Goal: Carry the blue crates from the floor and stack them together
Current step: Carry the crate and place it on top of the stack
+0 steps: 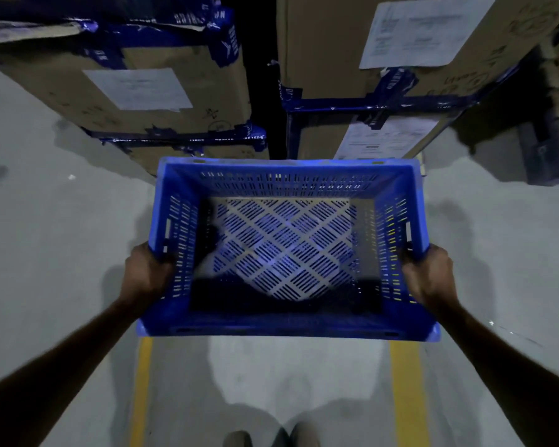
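One blue slotted plastic crate (284,321) hangs in front of me above the floor, empty, its open top facing me. My left hand (146,272) grips the crate's left rim, fingers curled over the edge. On the opposite side my right hand (428,274) grips the right rim the same way. The grey floor shows through the crate's perforated bottom. No other blue crate is in view.
Large cardboard boxes (162,91) with blue tape and paper labels stand just beyond the crate, left and right (368,59), a dark gap between them. Two yellow floor lines (407,391) run toward me on the grey concrete. My shoes (271,437) show at the bottom.
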The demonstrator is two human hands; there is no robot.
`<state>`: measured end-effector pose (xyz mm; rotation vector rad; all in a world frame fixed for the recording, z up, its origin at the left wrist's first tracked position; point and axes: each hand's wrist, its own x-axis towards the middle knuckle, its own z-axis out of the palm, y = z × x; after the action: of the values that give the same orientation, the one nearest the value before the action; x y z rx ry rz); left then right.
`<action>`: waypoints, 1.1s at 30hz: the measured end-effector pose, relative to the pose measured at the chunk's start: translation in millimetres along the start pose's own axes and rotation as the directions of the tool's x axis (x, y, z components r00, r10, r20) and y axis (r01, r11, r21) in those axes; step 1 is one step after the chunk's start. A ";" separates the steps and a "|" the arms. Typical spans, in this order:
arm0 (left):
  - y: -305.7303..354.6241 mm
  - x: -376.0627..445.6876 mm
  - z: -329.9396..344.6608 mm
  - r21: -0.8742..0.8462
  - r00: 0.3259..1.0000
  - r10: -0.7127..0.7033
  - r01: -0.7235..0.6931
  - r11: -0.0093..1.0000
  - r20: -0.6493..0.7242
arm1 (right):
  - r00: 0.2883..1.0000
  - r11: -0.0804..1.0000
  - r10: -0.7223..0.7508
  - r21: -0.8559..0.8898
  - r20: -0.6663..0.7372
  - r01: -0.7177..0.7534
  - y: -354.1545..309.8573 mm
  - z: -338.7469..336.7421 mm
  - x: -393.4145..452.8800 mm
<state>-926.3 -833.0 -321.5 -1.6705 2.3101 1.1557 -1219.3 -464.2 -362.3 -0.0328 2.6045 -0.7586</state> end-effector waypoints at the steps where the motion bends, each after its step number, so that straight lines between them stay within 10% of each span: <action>1: -0.7 1.4 1.4 0.004 1.000 -0.023 0.023 1.000 -0.002 | 1.000 1.000 -0.004 -0.009 0.001 0.004 1.9 0.4 0.4; 33: -12.9 6.6 5.5 0.116 0.996 -0.040 0.050 0.992 -0.084 | 1.000 1.000 -0.025 -0.009 0.009 0.025 0.9 -4.2 -6.2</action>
<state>-920.2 -836.5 -335.2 -1.7483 2.3244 0.9392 -1215.3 -460.4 -357.1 -0.0712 2.6042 -0.7538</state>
